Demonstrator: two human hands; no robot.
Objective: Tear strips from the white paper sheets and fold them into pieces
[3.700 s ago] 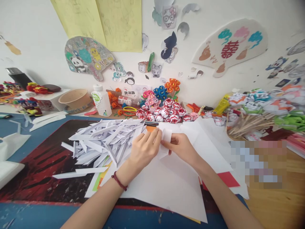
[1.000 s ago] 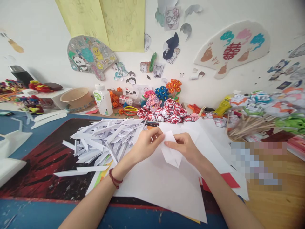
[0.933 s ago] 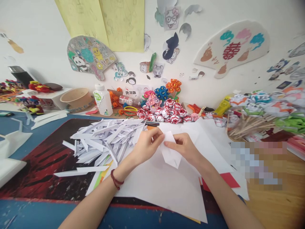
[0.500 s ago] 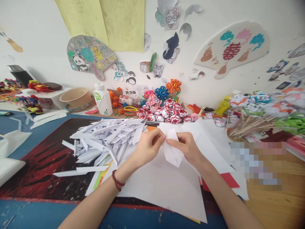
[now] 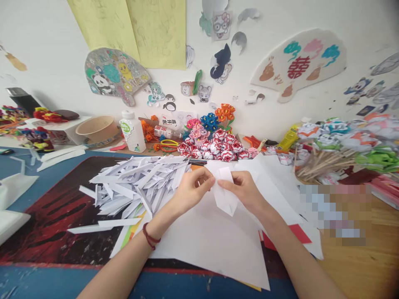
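Note:
Between my hands is a small folded white paper (image 5: 225,198), its lower end coming to a point, held above large white sheets (image 5: 212,245). My right hand (image 5: 243,187) pinches it from the right, thumb across its front. At its left edge, my left hand (image 5: 196,185) has thumb and fingertips pressed together on the paper. A red cord bracelet (image 5: 150,236) circles my left wrist. To the left lies a heap of folded white paper strips (image 5: 134,182), with a couple of strips apart from it nearer me.
Along the wall stand a white bottle (image 5: 133,132), a beige bowl (image 5: 96,129), and red-and-white paper flowers (image 5: 222,145). Wooden sticks (image 5: 326,162) with paper flowers lie at the right. A dark red-and-black mat (image 5: 56,207) covers the blue table. Red paper (image 5: 299,234) sits beside my right forearm.
The view has shifted slightly. The top of the folded paper looks a little more bent over, and both hands keep hold in nearly the same place.

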